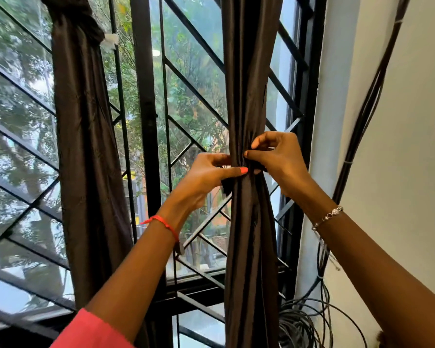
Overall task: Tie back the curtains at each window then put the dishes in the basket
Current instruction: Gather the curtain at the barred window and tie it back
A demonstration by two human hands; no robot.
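Observation:
A dark brown curtain [249, 84] hangs gathered into a narrow bunch in front of the right window. My left hand [206, 177] pinches a dark tie-back strip [227, 187] against the bunch from the left. From the right, my right hand [279, 159] grips the strip's other end at the same height. The strip is mostly hidden behind fingers and folds. A second dark brown curtain [85, 146] hangs at the left, knotted near its top. No dishes or basket are in view.
Black metal window frames with diagonal grille bars [146, 121] stand behind the curtains. A white wall [400, 121] is at the right, with black cables [367, 109] running down it to a loose coil [302, 322] at the bottom.

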